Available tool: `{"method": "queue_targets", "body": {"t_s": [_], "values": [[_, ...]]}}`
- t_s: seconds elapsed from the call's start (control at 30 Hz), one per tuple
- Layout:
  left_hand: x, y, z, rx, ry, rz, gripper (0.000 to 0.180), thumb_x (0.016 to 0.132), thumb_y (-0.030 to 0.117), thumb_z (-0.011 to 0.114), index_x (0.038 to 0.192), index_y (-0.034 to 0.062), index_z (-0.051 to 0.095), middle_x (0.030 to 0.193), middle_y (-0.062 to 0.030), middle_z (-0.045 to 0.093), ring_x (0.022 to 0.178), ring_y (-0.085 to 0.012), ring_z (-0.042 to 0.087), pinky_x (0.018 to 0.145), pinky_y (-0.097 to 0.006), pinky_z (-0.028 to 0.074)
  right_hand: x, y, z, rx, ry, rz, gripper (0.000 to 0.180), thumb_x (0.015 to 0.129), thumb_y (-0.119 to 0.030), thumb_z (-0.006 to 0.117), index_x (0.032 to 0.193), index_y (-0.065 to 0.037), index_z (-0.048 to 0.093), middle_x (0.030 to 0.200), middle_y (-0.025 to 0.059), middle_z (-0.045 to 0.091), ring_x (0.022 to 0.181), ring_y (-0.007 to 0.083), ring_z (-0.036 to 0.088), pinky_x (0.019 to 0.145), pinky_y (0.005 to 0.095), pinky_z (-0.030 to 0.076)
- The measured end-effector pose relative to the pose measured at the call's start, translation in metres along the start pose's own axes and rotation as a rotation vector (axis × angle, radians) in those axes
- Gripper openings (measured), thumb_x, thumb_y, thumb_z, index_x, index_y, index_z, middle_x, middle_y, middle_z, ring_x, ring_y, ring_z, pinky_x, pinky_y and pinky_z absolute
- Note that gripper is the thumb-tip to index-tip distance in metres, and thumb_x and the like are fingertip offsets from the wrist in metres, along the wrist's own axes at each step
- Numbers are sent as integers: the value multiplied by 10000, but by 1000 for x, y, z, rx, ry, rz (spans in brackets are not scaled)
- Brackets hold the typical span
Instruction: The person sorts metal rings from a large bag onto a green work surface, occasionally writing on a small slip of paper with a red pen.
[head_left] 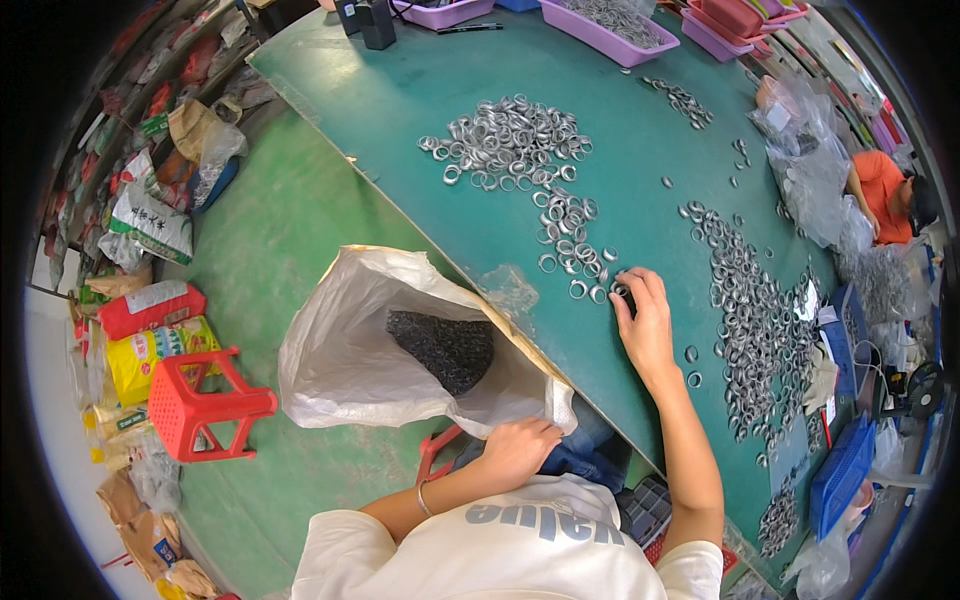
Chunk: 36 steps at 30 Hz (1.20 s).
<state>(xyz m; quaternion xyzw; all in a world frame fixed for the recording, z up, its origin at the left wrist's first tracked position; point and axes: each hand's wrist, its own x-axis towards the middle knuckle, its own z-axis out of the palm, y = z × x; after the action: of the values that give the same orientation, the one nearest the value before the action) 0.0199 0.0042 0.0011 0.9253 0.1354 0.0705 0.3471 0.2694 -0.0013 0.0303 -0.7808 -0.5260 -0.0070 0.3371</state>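
Observation:
A large white sack [335,345] gapes beside the green table [420,205], with a mass of small dark pieces [450,350] lying inside it. My left hand [520,450] is closed on the near rim of the sack. Over the table, my right hand [648,325] has its thumb and fingers curled around a small metal ring [620,289]. A trail of loose metal rings [572,235] runs from my right fingertips toward a bigger heap of rings [510,140] farther off. A clear plastic scrap [510,290] lies at the table edge by the sack.
A long spread of rings [755,340] covers the table's right side. Purple trays [610,35] stand at the far edge, and a blue basket [840,475] at the right. On the left floor is a red stool [200,405]. Another person [885,195] sits at the far right.

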Motion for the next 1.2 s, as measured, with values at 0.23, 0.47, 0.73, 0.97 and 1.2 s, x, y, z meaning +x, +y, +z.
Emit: {"method": "queue_targets", "body": {"t_s": [0.23, 0.47, 0.73, 0.97, 1.2], "values": [[0, -3, 8, -1, 50, 43, 112, 816, 144, 606, 882, 77, 668, 787, -55, 637, 744, -230, 630, 582, -351, 505, -12, -2, -15, -42, -20, -10, 329, 755, -3, 694, 1071, 0, 603, 1069, 149, 566, 985, 339, 539, 858, 415, 456], [2, -1, 10, 4, 13, 40, 121, 805, 129, 618, 885, 58, 674, 805, -72, 654, 734, -249, 630, 585, -358, 503, -20, -3, -17, -104, 6, 2, 353, 763, -27, 687, 1101, -1, 589, 1056, 140, 552, 974, 323, 531, 845, 412, 446], [2, -1, 9, 16, 5, 40, 172, 778, 108, 618, 927, 45, 674, 831, -75, 656, 746, -249, 629, 595, -360, 506, -34, -31, -8, -158, -90, -54, 326, 798, -42, 654, 1112, -6, 573, 1049, 133, 536, 948, 312, 538, 805, 401, 461], [10, 1, 12, 7, 10, 66, 287, 675, 53, 606, 951, 36, 680, 835, -82, 657, 769, -253, 627, 625, -368, 507, -36, -24, -4, -166, -139, -6, 339, 826, -59, 638, 1161, -39, 589, 1031, 131, 524, 922, 304, 546, 796, 407, 477], [7, -3, 14, 19, 81, 105, 259, 687, 82, 592, 933, 71, 671, 790, -50, 642, 761, -223, 626, 613, -338, 511, -33, -35, -9, -241, -192, -48, 298, 829, -58, 586, 1124, -37, 558, 1007, 126, 524, 937, 297, 564, 767, 401, 495]]}}
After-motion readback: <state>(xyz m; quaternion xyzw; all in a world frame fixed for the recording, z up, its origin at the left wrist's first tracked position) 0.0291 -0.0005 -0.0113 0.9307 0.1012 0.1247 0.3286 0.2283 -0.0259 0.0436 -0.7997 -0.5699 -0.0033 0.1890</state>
